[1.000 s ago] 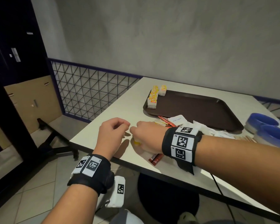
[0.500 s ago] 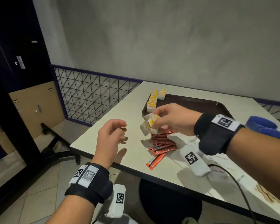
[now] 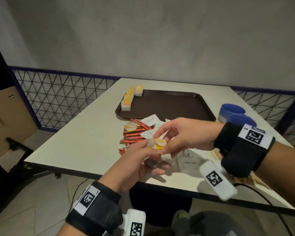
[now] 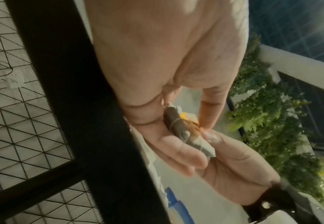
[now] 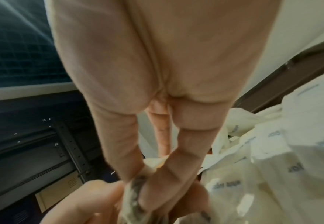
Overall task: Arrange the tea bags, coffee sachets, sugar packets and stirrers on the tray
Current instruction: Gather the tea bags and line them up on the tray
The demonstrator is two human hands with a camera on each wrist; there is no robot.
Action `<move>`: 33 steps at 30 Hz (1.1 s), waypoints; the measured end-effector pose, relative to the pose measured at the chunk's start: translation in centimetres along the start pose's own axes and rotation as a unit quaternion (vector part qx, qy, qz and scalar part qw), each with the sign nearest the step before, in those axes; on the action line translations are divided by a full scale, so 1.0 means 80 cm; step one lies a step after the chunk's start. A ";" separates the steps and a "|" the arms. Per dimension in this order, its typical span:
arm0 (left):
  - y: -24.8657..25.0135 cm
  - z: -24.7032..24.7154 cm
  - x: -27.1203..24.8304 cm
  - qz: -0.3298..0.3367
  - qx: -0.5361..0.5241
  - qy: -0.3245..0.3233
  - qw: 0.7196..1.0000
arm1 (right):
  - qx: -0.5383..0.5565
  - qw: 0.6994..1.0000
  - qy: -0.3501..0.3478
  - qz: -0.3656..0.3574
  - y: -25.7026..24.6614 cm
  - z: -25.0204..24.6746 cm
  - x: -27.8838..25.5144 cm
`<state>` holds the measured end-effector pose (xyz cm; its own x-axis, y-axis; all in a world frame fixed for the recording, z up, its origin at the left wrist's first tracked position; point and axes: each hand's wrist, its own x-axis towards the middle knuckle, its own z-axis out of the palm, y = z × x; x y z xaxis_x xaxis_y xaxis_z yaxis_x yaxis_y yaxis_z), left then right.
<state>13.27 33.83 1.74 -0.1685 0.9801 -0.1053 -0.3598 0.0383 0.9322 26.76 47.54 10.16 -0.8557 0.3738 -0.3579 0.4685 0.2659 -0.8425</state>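
Grey wall and wire railing back a white table (image 3: pixel 85 138). Both hands meet above its near edge: the left hand (image 3: pixel 136 166) cups a small bundle of tea bags (image 3: pixel 157 145) (yellow tags showing), fingers curled under it, while the right hand (image 3: pixel 180 133) pinches the top one. More tea bags (image 3: pixel 129 99) line the tray (image 3: pixel 169 106); sachets (image 3: pixel 134 135) lie before it.
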 end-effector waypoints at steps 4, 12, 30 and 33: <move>-0.004 0.005 0.007 -0.012 0.019 0.034 0.999 | -0.020 0.995 0.090 -0.027 0.019 0.005 -0.006; -0.014 0.006 0.008 0.027 0.011 0.069 0.997 | 0.126 0.969 0.200 -0.066 0.056 0.042 -0.030; -0.026 0.005 0.010 0.071 0.126 0.087 0.986 | 0.248 0.908 0.291 -0.171 0.104 0.094 -0.023; -0.029 0.005 0.010 0.086 0.139 0.093 0.982 | 0.257 0.908 0.281 -0.173 0.104 0.093 -0.025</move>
<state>14.30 34.57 -0.35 -0.3798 0.9247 0.0255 -0.0505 -0.0482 0.9976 30.67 42.37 0.87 -0.6175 0.7797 0.1034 -0.0942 0.0572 -0.9939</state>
